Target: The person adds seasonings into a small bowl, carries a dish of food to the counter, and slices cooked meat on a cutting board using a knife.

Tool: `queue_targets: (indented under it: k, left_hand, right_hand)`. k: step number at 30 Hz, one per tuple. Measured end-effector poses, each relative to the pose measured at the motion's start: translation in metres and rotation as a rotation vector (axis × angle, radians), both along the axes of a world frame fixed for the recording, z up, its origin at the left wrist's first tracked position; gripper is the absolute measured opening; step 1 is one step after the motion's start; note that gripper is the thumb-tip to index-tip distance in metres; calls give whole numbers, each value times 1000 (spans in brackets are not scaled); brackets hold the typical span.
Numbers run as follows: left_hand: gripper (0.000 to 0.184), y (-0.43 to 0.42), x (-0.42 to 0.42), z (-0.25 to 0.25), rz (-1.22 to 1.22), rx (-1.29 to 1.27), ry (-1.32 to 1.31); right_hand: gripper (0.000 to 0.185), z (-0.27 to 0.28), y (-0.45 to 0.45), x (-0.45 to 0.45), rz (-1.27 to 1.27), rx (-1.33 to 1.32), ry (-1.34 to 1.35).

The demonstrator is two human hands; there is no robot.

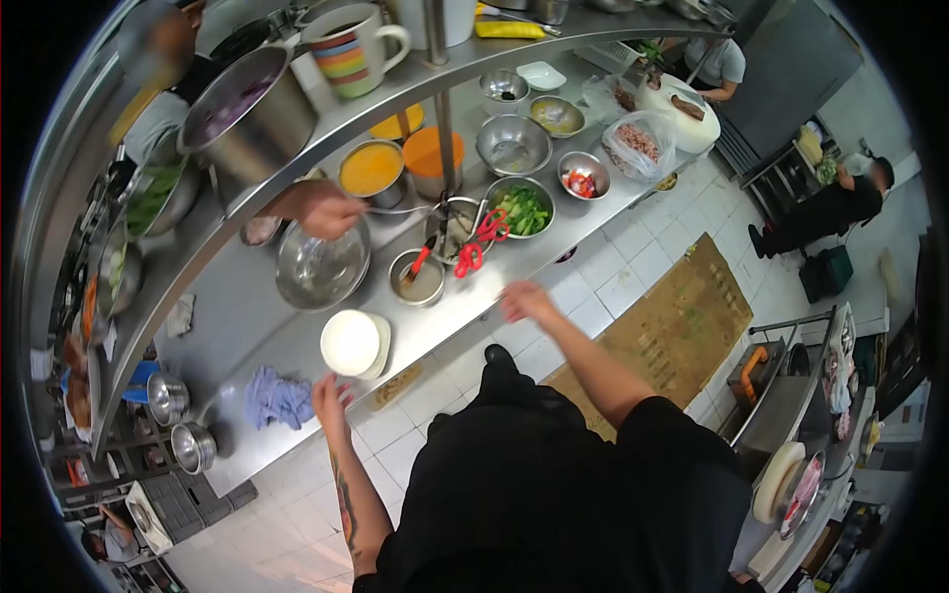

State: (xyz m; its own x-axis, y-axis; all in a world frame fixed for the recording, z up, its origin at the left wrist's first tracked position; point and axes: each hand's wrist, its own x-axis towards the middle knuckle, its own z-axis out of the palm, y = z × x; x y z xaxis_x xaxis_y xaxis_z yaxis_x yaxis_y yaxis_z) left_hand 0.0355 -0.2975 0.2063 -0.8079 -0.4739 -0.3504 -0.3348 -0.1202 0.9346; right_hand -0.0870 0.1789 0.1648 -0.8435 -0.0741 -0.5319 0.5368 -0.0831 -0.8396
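Note:
My left hand point(331, 400) is at the counter's near edge, fingers loosely apart and holding nothing. Just above it stands a stack of white dishes point(351, 342), and a crumpled blue cloth point(280, 398) lies to its left. Over the edge further right hovers my right hand point(529, 302), fingers loosely bent with nothing visible in them. The nearest things to it are red-handled scissors point(479, 242), resting on a metal bowl point(455, 232), and a small bowl point(417, 278) with a red-handled brush point(420, 259) in it.
Across the counter, another person's hand point(321, 210) reaches over a steel mixing bowl point(323, 264). Bowls of greens point(521, 208) and chopped red food point(583, 178) stand further right. A raised shelf point(395, 104) carries a pot point(247, 114) and a striped mug point(351, 49).

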Motion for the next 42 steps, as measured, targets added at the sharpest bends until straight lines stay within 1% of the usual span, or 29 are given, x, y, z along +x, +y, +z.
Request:
queue_targets:
  k: [1,2,3,4,6,7,9,11,13,15,16,17,18,19,20,21,22,23,26,27,29,31,34,35,36,37,39,40,42]
  left_hand:
    - [33,3,10,-2,84,56,-33]
    - [35,7,19,-3,168,110,-65]
    - [35,9,29,-9,167,103,-69]
    - [36,12,37,-20,206,166,-138]
    - [37,23,39,-26,249,226,-210]
    - [38,31,38,-26,264,202,-215]
    - [39,44,31,-23,283,175,-220]
    - [41,49,21,-13,270,194,-139]
    - [40,46,11,-11,245,123,-122]
    - [39,38,2,-17,233,60,-101]
    - [37,32,0,-24,153,35,-82]
    - [35,23,1,-28,85,7,-67]
    - [29,21,-4,-25,-1,18,9]
    - [21,16,-9,-26,-66,39,50]
    - [17,14,-12,-32,-42,-11,68]
    - [16,9,-18,-30,-95,-33,12]
    - [18,5,-21,-36,-91,33,20]
    - [20,1,-26,-43,-131,-45,19]
    - [23,-3,-36,-39,-203,-7,10]
    - [23,-4,-38,-39,-220,15,4]
    - [23,-10,-39,-48,-239,25,33]
    - [22,-16,-34,-52,-250,22,57]
    - [23,-27,-27,-61,-219,-34,21]
    - [23,-28,-23,-53,-210,-36,22]
    - [22,-30,-18,-45,-184,11,15]
    - [22,-30,-12,-40,-157,58,6]
    - [22,-37,-6,-49,-118,59,2]
    - [22,-41,-5,-56,-90,67,3]
    - [24,-39,0,-47,-46,83,25]
  right_hand:
    - [23,-6,47,-21,-199,82,-8]
    - [26,-3,86,-39,-444,148,88]
    - [31,2,127,-66,-569,196,87]
    - [42,4,155,-92,-711,184,153]
    - [49,16,195,-141,-781,198,162]
    - [49,25,202,-158,-778,195,160]
    - [47,37,209,-184,-672,262,-10]
    - [43,7,225,-195,-614,268,13]
    - [37,-2,235,-195,-671,460,48]
    - [32,5,243,-170,-638,598,242]
    - [29,21,244,-150,-617,749,342]
    - [32,9,260,-138,-612,911,451]
    - [37,17,268,-120,-547,1092,527]
    - [38,81,233,-91,-495,934,366]
    - [33,84,226,-78,-494,633,553]
    - [27,114,202,-58,-384,753,414]
    - [25,147,172,-41,-211,616,389]
    - [25,157,136,-34,-179,614,391]
    - [24,186,18,1,176,463,301]
    - [25,163,-16,4,205,390,349]
    - [28,154,-106,16,350,246,352]
    - [30,133,-184,23,348,134,322]
    - [24,117,-257,24,387,158,299]
    - [23,119,-272,23,429,168,290]
    - [35,121,-281,23,447,180,259]
    - [35,126,-283,27,458,174,257]
    - [55,134,-281,33,486,273,228]
    - [70,131,-268,33,560,303,199]
    - [71,125,-228,42,615,257,203]
